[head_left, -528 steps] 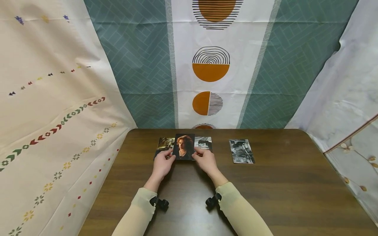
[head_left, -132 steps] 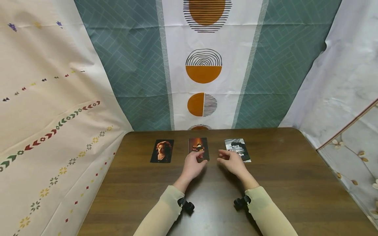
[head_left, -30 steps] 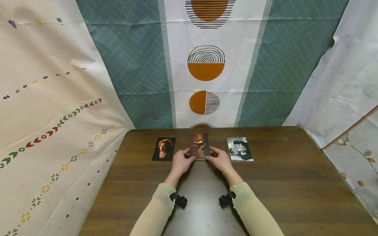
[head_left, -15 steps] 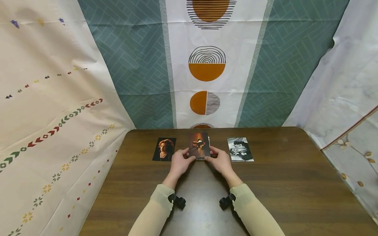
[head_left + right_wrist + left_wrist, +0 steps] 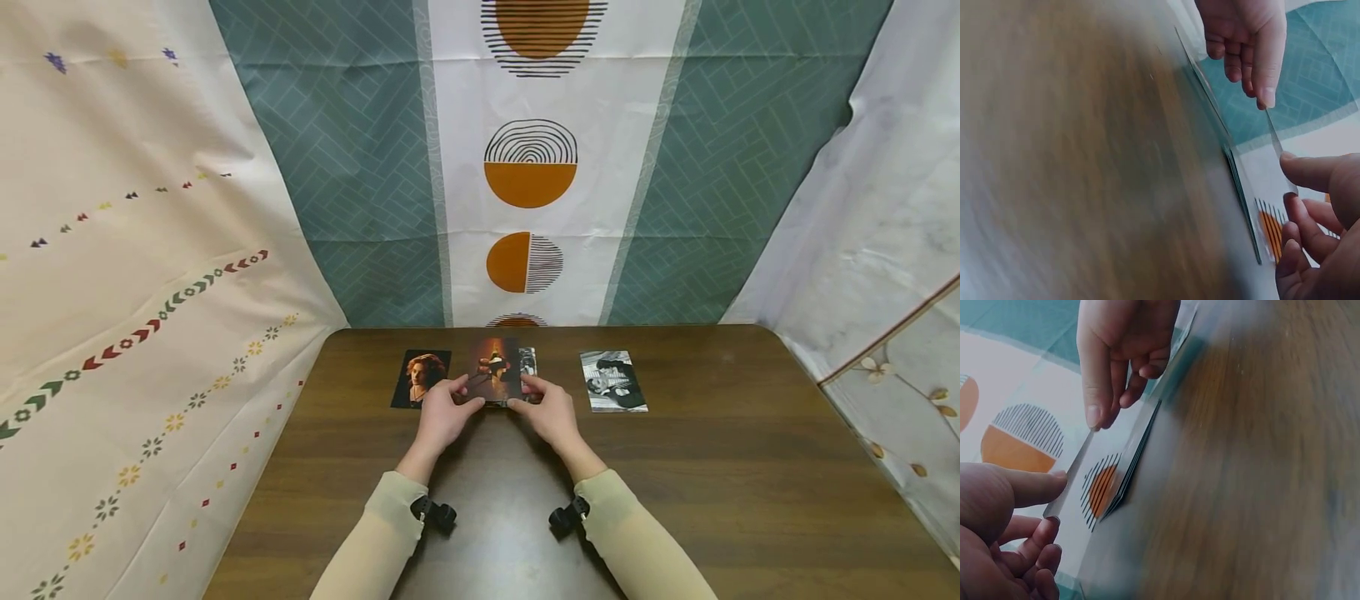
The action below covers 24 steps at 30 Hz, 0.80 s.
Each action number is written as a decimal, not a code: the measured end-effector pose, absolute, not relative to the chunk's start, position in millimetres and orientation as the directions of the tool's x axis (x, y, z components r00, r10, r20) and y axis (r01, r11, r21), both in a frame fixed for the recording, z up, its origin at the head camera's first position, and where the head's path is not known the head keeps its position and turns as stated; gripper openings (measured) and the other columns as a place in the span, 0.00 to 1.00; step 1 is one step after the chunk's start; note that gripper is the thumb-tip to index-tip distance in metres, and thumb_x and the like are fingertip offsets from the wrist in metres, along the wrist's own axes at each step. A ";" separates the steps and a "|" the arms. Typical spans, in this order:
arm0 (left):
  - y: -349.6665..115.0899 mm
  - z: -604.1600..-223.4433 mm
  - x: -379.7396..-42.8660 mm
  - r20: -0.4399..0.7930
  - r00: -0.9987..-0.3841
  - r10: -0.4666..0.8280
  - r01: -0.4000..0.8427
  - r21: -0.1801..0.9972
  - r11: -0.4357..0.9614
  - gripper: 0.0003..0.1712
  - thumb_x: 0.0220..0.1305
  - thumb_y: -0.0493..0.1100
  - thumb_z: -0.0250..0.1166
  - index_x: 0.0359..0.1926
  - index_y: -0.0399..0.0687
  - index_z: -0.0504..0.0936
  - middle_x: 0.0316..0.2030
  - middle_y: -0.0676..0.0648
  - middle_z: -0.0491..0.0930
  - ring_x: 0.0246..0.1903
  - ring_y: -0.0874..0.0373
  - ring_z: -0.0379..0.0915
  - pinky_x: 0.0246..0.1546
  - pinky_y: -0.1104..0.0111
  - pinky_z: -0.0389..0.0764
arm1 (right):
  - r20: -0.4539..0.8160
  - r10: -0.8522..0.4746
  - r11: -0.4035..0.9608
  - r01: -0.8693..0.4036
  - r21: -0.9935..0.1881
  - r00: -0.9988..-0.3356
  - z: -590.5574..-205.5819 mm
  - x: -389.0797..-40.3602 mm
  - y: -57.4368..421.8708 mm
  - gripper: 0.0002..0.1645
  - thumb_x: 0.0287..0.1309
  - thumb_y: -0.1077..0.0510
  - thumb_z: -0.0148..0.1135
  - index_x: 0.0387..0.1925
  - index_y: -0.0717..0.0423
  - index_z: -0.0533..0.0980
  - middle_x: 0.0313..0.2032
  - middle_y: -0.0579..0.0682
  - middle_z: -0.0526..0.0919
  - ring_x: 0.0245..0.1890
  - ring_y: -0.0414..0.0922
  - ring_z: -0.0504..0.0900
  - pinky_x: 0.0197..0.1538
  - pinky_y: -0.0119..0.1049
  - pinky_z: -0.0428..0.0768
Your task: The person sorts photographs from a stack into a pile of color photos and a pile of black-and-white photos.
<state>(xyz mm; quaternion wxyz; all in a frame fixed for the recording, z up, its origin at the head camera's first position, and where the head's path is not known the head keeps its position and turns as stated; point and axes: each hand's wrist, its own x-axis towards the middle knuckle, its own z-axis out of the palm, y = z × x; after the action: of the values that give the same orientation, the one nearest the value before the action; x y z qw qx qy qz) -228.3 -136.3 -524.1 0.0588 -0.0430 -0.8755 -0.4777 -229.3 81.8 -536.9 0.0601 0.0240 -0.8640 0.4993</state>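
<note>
Both hands pinch a dark reddish-orange photo card in the head view, the left hand (image 5: 442, 412) at its left edge, the right hand (image 5: 551, 410) at its right. This held photo card (image 5: 492, 367) is raised above the table, and a black-and-white photo card (image 5: 528, 362) shows partly behind it. Seen edge-on in the left wrist view, the held card (image 5: 1074, 469) is apart from a thin stack of cards (image 5: 1134, 464) on the table. A dark portrait card (image 5: 422, 371) lies just left of the left hand, partly covered by it.
A black-and-white photo card (image 5: 613, 381) lies to the right on the brown wooden table (image 5: 720, 467). Patterned cloth (image 5: 360, 192) hangs behind the table's far edge, with more cloth at both sides.
Earlier the portrait card was between the hands; later it lay at left. Over the last second the reddish card has shifted left in both hands, uncovering a black-and-white card beneath.
</note>
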 end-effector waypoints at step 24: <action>-205.9 -529.8 -209.3 0.146 -0.988 -0.050 0.094 0.824 0.559 0.31 0.64 0.42 0.79 0.65 0.34 0.83 0.40 0.45 0.81 0.41 0.49 0.75 0.43 0.59 0.76 | 0.205 -0.075 0.485 -0.215 -0.848 -0.976 -540.2 -220.3 11.5 0.32 0.60 0.56 0.79 0.65 0.61 0.82 0.48 0.53 0.90 0.50 0.53 0.88 0.58 0.53 0.82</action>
<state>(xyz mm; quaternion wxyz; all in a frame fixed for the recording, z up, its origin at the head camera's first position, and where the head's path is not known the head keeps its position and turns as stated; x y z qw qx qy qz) -209.3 -205.9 -529.8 0.0765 -0.0125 -0.8797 -0.4692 -220.3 11.5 -540.2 0.0701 0.0842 -0.8589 0.5003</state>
